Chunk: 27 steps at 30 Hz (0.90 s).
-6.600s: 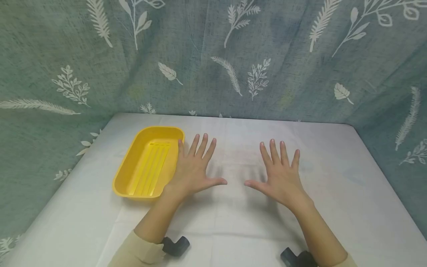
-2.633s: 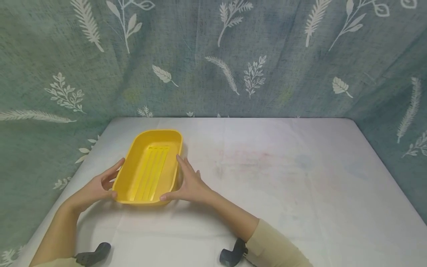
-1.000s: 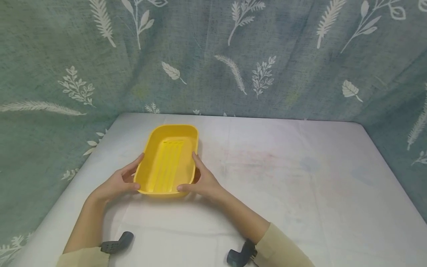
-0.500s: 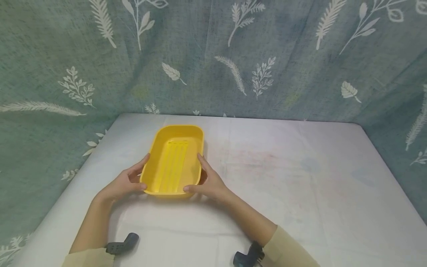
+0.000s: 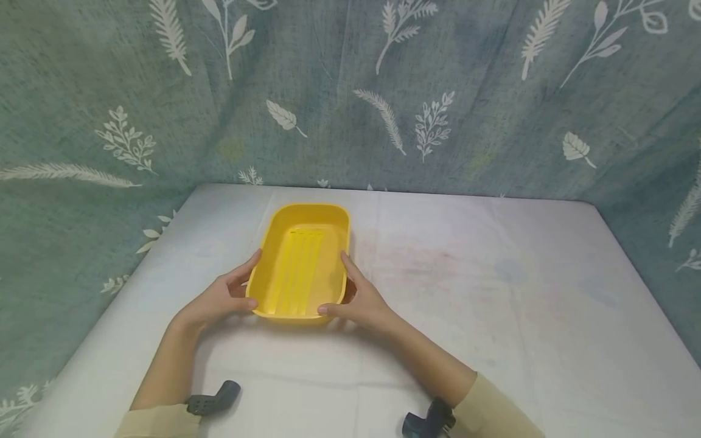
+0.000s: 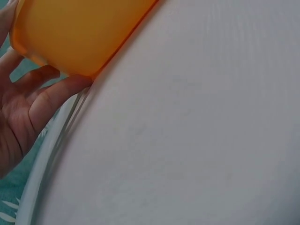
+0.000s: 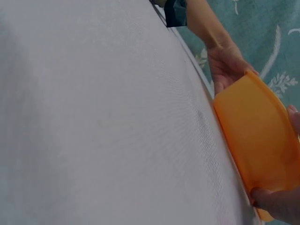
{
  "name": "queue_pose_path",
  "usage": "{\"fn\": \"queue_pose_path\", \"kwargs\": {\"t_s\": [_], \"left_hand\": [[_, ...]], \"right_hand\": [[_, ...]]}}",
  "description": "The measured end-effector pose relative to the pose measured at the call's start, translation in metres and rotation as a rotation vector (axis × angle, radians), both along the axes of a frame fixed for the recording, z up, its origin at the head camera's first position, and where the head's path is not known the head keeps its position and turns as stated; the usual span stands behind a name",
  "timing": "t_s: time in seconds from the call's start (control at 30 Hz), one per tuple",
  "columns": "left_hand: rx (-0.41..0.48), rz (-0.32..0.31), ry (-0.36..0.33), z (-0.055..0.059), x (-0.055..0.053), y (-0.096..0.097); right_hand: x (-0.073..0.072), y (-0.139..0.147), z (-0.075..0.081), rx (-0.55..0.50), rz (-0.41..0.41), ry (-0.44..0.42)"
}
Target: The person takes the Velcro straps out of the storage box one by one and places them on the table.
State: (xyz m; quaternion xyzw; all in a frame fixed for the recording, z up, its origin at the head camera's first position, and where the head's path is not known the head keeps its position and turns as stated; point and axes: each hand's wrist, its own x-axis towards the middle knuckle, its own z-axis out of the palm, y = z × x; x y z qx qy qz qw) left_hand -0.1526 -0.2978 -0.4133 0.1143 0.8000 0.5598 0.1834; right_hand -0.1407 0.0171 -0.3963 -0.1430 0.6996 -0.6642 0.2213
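Note:
A yellow plastic basket [image 5: 300, 267], with long slots in its floor and nothing in it, is held by both hands left of the table's middle. My left hand [image 5: 223, 298] grips the near left corner, thumb at the near rim and fingers along the left side. At the near right corner, my right hand [image 5: 362, 299] grips likewise, its thumb on the near rim. The wrist views show the orange-looking outer wall of the basket [image 6: 79, 33] close to the table. Whether its base touches the cloth I cannot tell. Some fingers are hidden behind the walls.
A white cloth with faint stains covers the table [image 5: 509, 316]. Behind and at the sides hangs a green curtain [image 5: 328, 79] with white leaf prints. Dark wrist-worn devices sit at the left wrist [image 5: 215, 399] and the right wrist [image 5: 429, 418].
Earlier both hands were spread apart over the table; then they took hold of the basket. Over the last second hands and basket have moved steadily to the right together.

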Motion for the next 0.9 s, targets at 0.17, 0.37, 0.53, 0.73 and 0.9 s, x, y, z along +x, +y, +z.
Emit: {"fn": "queue_pose_path", "kwargs": {"t_s": [0.17,0.37,0.53,0.73,0.9], "left_hand": [[-0.010,0.005,-0.013,0.001,-0.001,0.008],[-0.005,-0.001,-0.008,0.000,-0.003,0.015],[0.025,-0.025,-0.011,0.000,-0.003,0.021],[0.045,-0.058,-0.003,0.000,-0.003,0.029],[0.041,-0.058,-0.005,-0.002,-0.001,0.036]], "right_hand": [[0.000,0.008,-0.001,0.011,-0.004,-0.001],[-0.007,0.013,-0.018,0.004,-0.025,0.009],[-0.006,0.018,-0.022,-0.012,-0.034,0.003],[-0.001,0.027,-0.018,-0.086,-0.032,-0.034],[0.001,0.034,-0.019,-0.084,-0.023,-0.029]]}}
